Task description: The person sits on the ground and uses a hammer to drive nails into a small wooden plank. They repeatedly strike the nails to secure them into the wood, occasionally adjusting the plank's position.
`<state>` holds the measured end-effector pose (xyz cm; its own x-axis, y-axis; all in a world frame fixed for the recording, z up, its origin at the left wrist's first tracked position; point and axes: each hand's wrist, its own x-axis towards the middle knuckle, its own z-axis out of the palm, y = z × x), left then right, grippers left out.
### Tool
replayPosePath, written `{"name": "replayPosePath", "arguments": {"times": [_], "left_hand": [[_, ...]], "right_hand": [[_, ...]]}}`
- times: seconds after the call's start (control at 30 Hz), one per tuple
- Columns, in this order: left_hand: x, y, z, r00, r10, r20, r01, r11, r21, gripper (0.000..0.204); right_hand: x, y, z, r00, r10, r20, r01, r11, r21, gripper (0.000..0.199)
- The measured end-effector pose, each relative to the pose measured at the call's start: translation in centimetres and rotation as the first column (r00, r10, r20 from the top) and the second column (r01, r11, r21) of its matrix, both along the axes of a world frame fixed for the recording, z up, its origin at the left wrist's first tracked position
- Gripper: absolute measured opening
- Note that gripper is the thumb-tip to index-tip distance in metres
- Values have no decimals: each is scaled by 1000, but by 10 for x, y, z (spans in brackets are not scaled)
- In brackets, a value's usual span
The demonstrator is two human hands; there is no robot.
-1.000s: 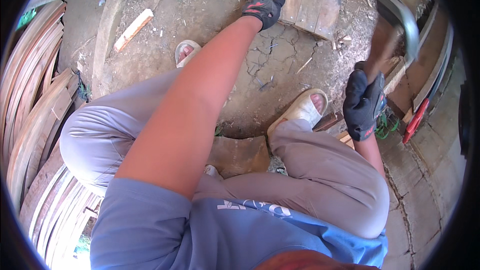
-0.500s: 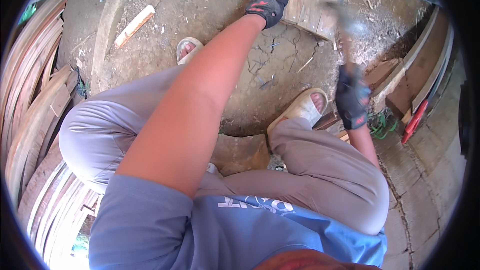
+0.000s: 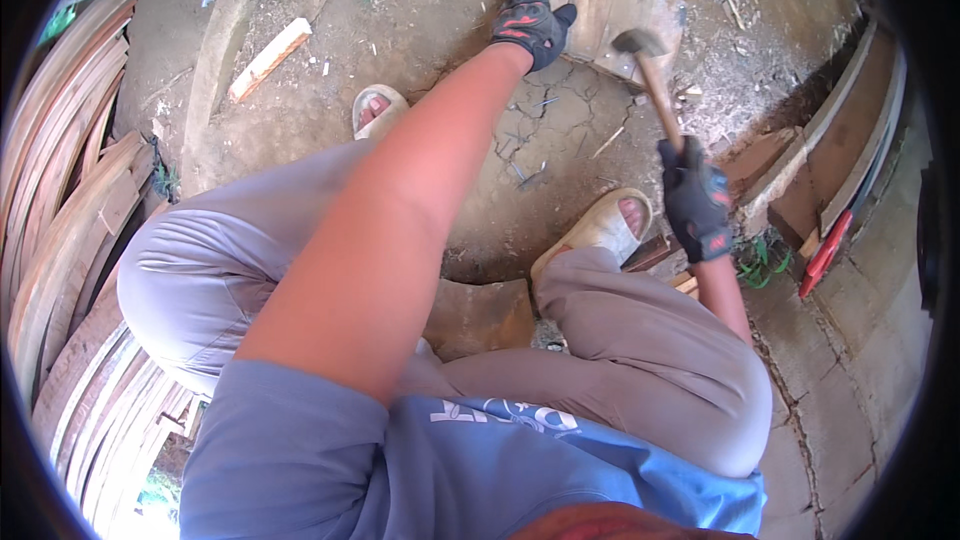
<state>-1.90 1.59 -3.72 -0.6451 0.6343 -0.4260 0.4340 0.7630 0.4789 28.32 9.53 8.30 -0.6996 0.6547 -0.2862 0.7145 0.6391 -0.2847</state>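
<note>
My left hand (image 3: 530,18) presses flat on the board (image 3: 615,15) lying on the ground. My right hand (image 3: 693,202) clenches the hammer (image 3: 652,80), its head at the board. Advisable: strike squarely, clear of my fingers.

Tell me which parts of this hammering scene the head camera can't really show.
- Wooden board: its far edge is cut off by the top rim.
- Whatever the hammer head meets on the board: too small to tell.
- Left hand: the glove covers the fingers, so the contact beneath is hidden.
- Right hand: its grip covers the handle's end.
</note>
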Motion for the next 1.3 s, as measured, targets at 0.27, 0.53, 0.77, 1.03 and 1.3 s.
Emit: {"name": "replayPosePath", "arguments": {"times": [0.27,0.53,0.77,1.03,1.3], "left_hand": [[5,1,5,999,8,35,-8,1000,21,97],[-1,-14,-3,1000,9,5,-9,1000,15,99],[5,-2,-2,999,-32,10,31,998,56,98],[-4,0,13,1000,8,30,-5,996,-94,98],[0,-13,15,996,82,-33,-82,996,-28,92]], "right_hand": [[16,-4,-2,982,86,-167,-72,994,85,25],[-13,-2,56,924,-82,-375,77,997,-28,25],[18,-3,-24,985,63,163,-66,998,12,39],[-13,7,58,943,-107,-316,118,993,16,24],[12,-12,-8,972,-112,-205,86,987,-132,27]]}}
